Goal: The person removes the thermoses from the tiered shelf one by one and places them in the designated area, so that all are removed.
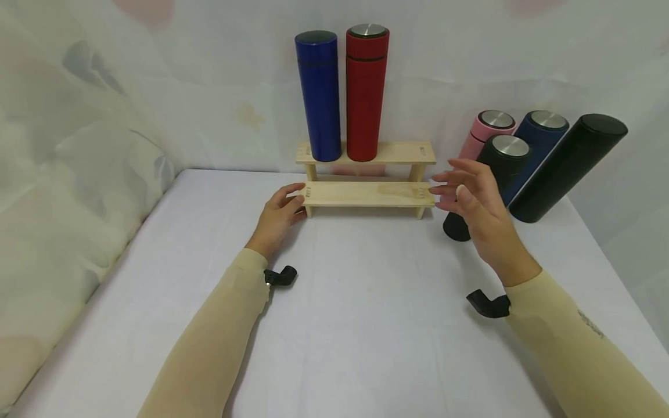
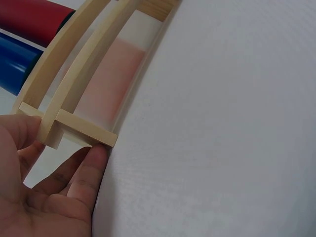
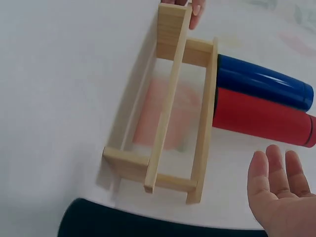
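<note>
A two-step wooden stand (image 1: 360, 195) is at the back of the white table. At its left end is my left hand (image 1: 274, 219), the thumb on the lower step's end and the fingers against the side piece below it. A blue thermos bottle (image 1: 321, 98) and a red thermos bottle (image 1: 367, 101) stand upright side by side on the upper step. Just off the stand's right end, my right hand (image 1: 486, 217) is raised with loosely bent fingers and holds nothing. Behind it, a black bottle with a silver lid (image 1: 503, 165) is partly hidden.
Beyond the right hand are a pink bottle (image 1: 475, 139), a dark blue bottle (image 1: 545, 136) and a plain black bottle (image 1: 569, 165). Patterned white cloth (image 1: 219, 93) hangs behind the table, and a cloth-covered side (image 1: 63, 203) rises along the left edge.
</note>
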Action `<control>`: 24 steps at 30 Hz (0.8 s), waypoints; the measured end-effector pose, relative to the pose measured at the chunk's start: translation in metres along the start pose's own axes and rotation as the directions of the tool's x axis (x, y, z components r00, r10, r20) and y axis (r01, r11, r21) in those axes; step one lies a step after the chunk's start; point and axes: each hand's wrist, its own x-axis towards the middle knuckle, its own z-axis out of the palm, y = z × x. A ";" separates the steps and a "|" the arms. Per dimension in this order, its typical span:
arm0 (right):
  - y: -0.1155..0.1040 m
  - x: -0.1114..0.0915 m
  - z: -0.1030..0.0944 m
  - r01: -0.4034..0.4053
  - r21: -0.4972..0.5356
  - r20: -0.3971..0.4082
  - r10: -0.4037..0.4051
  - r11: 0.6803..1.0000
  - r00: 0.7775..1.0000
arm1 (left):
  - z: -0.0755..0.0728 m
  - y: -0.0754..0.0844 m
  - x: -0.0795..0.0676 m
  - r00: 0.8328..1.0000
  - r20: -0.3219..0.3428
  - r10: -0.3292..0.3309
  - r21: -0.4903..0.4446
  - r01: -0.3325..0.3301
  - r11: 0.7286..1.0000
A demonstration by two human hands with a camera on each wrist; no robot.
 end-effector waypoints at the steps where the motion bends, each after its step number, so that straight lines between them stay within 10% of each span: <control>1: 0.001 0.003 0.002 -0.009 0.007 0.002 0.009 1.000 1.000 | 0.000 0.000 0.000 1.000 -0.002 0.001 -0.001 -0.001 1.000; 24: 0.027 0.089 0.038 -0.189 -0.083 -0.124 0.178 0.978 0.976 | -0.002 -0.003 0.001 1.000 0.007 0.018 0.036 -0.019 0.999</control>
